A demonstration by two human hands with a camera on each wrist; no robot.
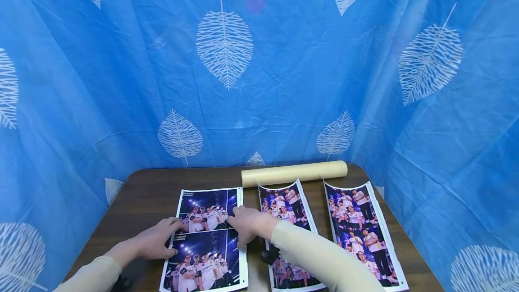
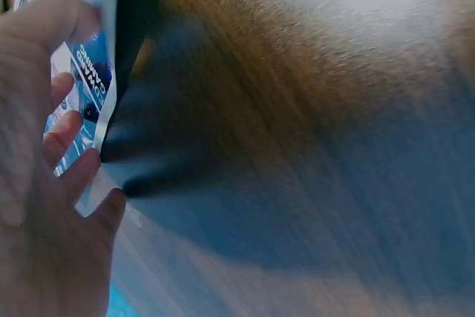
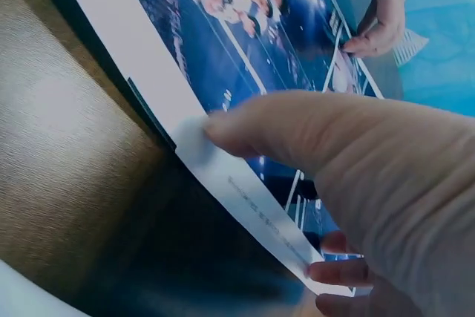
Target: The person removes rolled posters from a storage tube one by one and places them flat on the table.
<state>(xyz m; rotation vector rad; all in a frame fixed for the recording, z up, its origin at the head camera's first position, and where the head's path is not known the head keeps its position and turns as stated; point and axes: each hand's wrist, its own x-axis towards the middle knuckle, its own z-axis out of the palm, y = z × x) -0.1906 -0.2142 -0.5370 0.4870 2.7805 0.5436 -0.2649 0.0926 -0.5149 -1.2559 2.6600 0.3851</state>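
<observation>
A glossy poster sheet [image 1: 208,238] with two group photos, one above the other, and white borders lies at the left of the dark wooden table. At its left edge is my left hand [image 1: 156,240], thumb and fingers spread along the margin. My right hand [image 1: 247,224] rests on the right edge. In the right wrist view its thumb [image 3: 252,128] lies on top of the white border, with other fingertips at the border's far end. The left wrist view has the sheet's edge [image 2: 107,120] curving above the table beside my left fingers.
To the right lie two similar poster sheets, the middle one [image 1: 279,202] partly hidden under my right forearm and the other [image 1: 357,233] near the table's right edge. A cream paper roll [image 1: 293,173] lies along the back edge. Blue curtains [image 1: 279,66] with white leaf prints surround the table.
</observation>
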